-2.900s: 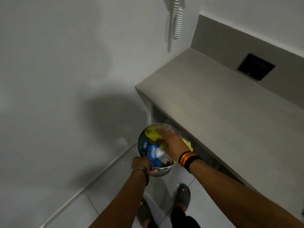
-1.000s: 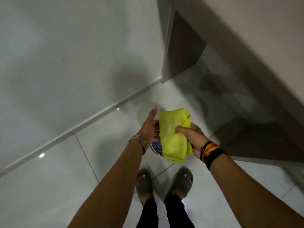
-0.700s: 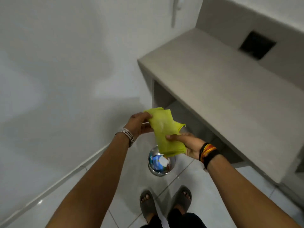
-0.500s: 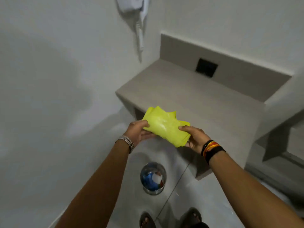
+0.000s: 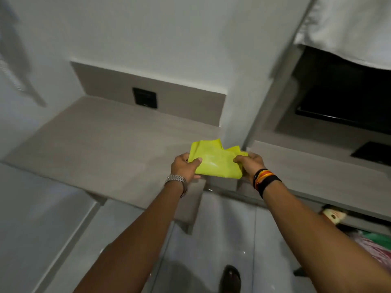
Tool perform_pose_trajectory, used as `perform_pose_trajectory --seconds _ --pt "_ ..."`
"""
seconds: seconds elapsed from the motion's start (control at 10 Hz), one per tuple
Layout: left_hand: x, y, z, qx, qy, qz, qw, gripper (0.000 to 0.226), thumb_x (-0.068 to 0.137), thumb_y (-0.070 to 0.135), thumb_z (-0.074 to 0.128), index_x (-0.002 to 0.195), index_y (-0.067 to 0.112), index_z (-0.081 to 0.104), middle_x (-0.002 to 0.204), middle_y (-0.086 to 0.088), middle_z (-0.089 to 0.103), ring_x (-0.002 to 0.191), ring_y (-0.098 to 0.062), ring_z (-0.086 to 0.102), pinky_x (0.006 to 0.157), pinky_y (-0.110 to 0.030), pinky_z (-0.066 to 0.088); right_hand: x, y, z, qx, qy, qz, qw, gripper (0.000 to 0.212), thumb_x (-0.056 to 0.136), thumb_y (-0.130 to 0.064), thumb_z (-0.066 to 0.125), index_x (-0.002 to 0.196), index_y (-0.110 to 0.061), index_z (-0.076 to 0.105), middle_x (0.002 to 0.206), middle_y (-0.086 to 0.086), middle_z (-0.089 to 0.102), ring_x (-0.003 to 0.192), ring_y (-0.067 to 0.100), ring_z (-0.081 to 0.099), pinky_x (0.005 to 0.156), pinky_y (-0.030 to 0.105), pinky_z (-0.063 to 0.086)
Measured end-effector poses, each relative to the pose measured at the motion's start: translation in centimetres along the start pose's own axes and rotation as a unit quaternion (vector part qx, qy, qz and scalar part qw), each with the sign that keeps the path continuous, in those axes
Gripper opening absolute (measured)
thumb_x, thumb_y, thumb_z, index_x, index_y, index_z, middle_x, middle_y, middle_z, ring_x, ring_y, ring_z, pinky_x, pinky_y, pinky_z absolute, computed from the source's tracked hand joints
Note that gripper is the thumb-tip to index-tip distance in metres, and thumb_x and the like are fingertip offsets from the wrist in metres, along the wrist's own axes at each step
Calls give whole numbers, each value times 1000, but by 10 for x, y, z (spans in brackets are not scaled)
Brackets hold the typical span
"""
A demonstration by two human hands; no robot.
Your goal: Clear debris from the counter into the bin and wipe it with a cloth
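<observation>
A yellow cloth is stretched between both hands just above the right front part of the grey counter. My left hand, with a metal watch on the wrist, pinches the cloth's left edge. My right hand, with coloured bands on the wrist, grips its right edge. The counter top shows no debris. The bin is out of view.
A black socket plate sits in the counter's back panel. A white column bounds the counter on the right. Beyond it are a lower shelf, a dark recess and a white towel. Coloured items lie under the shelf.
The view has swung up from the floor and the steel bin to the counter. Both hands have carried the yellow cloth up and forward over the counter's right end.
</observation>
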State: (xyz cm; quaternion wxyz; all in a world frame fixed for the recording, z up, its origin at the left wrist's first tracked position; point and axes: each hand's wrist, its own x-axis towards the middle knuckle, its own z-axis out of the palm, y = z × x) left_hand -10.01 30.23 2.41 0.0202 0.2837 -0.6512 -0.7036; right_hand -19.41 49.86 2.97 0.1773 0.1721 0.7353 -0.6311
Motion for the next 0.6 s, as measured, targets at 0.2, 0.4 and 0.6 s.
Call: perform_pose_trajectory --seconds 0.2,0.4,0.6 --pt "52 -22 153 80 -26 -24 996 30 64 32 76 87 13 70 98 -21 74 90 -34 73 77 -54 62 88 11 -120 -30 111 -18 993 34 75 1 79 107 -3 69 105 19 69 88 28 64 92 48 57" --pt "64 -44 239 154 -82 15 985 39 82 16 60 119 11 68 118 -18 71 109 -33 67 95 -40 56 156 39 -184 -67 179 -8 982 23 79 -6 77 100 -13 68 100 16 68 104 38 68 95 47 55" --pt "62 -20 204 222 34 160 961 54 99 26 47 150 9 39 156 -17 40 143 -30 38 118 -44 33 115 77 -198 -216 176 -114 954 79 74 -51 65 132 2 55 134 32 55 124 47 52 108 54 42"
